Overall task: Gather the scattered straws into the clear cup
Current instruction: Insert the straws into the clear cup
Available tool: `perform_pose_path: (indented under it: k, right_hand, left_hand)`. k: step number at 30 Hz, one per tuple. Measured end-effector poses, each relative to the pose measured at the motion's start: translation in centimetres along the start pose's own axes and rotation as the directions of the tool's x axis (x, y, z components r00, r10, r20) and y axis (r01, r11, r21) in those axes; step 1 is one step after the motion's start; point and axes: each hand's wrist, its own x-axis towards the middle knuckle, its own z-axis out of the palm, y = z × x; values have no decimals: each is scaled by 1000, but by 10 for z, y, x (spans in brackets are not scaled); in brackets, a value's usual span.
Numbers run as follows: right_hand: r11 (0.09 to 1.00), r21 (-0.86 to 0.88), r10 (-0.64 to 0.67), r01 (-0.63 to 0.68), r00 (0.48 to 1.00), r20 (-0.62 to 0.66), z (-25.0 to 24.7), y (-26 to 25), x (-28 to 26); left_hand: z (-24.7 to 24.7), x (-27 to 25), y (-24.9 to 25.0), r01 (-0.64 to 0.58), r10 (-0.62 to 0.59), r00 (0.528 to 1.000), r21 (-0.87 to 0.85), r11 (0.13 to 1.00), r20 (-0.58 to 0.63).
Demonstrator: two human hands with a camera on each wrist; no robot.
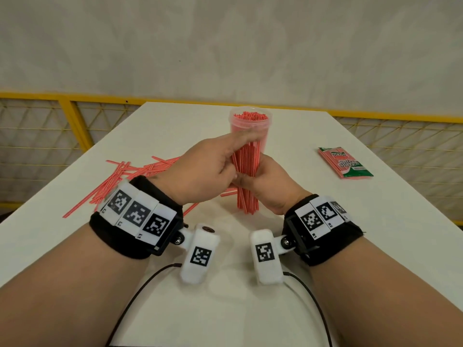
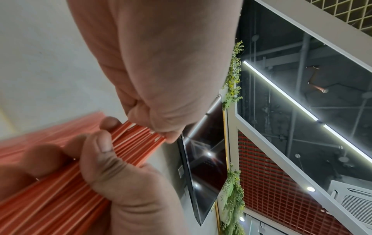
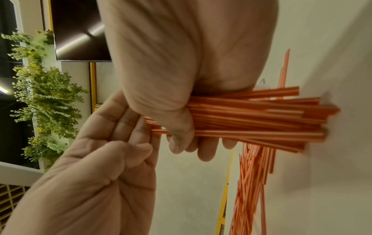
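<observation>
- Head view is showing my right hand (image 1: 265, 186) wrapping its fingers around an upright bundle of straws (image 1: 246, 181), lower ends touching the table (image 1: 350, 221).
- My left hand (image 1: 203, 169) is pinching the bundle's upper part.
- Behind it, the clear cup (image 1: 250, 128) is standing full of straws.
- Loose straws (image 1: 120, 181) are lying scattered at left; a straw packet (image 1: 344, 162) is lying at right.

Straws (image 1: 246, 181), in both hands: thin plastic, red with white stripes, slight sheen. Cup (image 1: 250, 126), beyond the hands: clear smooth plastic. Table (image 1: 375, 221): matt white. Packet (image 1: 345, 162), right of the hands: glossy printed film.
</observation>
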Motion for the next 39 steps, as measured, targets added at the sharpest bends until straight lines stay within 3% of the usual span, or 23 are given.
perform_pose_path:
  k: [5,8,12,19,21,23,26,27,29,31,33,35,39]
  right_hand:
    - [999,35,8,-6,998,-65,1,1,2]
    - [1000,11,-7,8,996,-89,1,0,2]
    - [1000,5,-13,13,996,-86,0,-1,2]
    - [1000,-3,31,-31,999,-31,-3,3,2]
    - [999,-24,36,-36,999,-12,-3,1,0]
    - [999,-23,24,-25,999,-43,-4,-2,-1]
    - [996,91,-8,17,995,-97,-6,-14,2]
    - [991,131,-26,40,994,-109,-8,-21,4]
    - [978,192,-58,82,990,-126,-11,-38,12]
    - [963,247,-80,108,990,-120,-16,-56,21]
    - [955,270,-103,123,991,-88,-22,-72,31]
    - [943,312,-106,115,993,-45,-27,-87,42]
    - [912,410,-60,29,996,64,-30,-108,59]
  left_hand:
    - [1,-3,-2,-36,35,999,-14,999,-29]
    - [2,-5,-3,-27,28,999,-26,999,21]
    - [3,-7,-5,-35,35,999,-29,999,-4]
    - [3,-7,-9,-9,14,998,-65,998,67]
    - [4,-7,-10,-13,14,1000,-167,986,4]
    - [3,-5,-13,-6,-39,987,-280,960,-153]
    - [1,3,-16,130,-269,903,-386,913,-334]
    - [0,6,-16,190,-344,883,-426,884,-319]
    - [-6,13,-17,317,-425,891,-447,836,-163]
    - [-16,22,-18,393,-397,917,-284,875,45]
    - [-28,33,-16,396,-359,909,-169,903,213]
    - [-37,46,-15,404,-300,895,-316,858,331]
    - [-44,67,-10,411,-205,909,-695,591,363]
